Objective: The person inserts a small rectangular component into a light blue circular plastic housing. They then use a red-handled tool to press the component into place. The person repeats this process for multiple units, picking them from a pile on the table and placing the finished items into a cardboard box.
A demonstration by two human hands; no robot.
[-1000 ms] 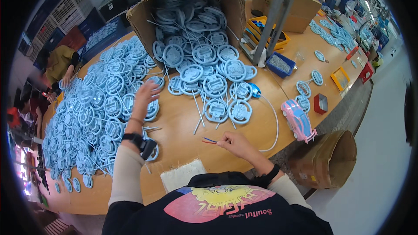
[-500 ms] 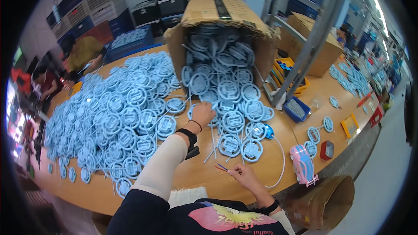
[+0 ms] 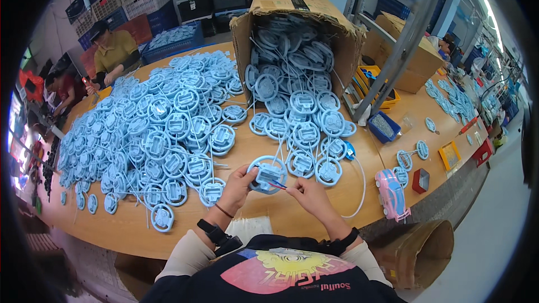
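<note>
A light blue toy steering wheel (image 3: 264,174) is gripped at its left rim by my left hand (image 3: 239,188), with the recessed side facing up. My right hand (image 3: 310,195) pinches a red and blue wire pair (image 3: 277,184), whose ends lie over the wheel's middle. Just beyond are several more of these wheels (image 3: 303,134) with thin rods, spilling from an open cardboard box (image 3: 241,50). A white cable (image 3: 366,182) curves from a blue plug-like piece (image 3: 350,150) toward my right forearm; whether it joins the wires is hidden.
A large heap of blue wheels (image 3: 151,129) covers the left of the table. At right are a pink toy car (image 3: 391,193), a blue bin of small parts (image 3: 384,127), a red box (image 3: 421,179) and a metal post (image 3: 401,50). Another person (image 3: 115,53) sits at far left.
My left hand has come back from the wheels by the box, now with one wheel in it. My right hand has moved slightly forward, bringing the wire ends over that wheel.
</note>
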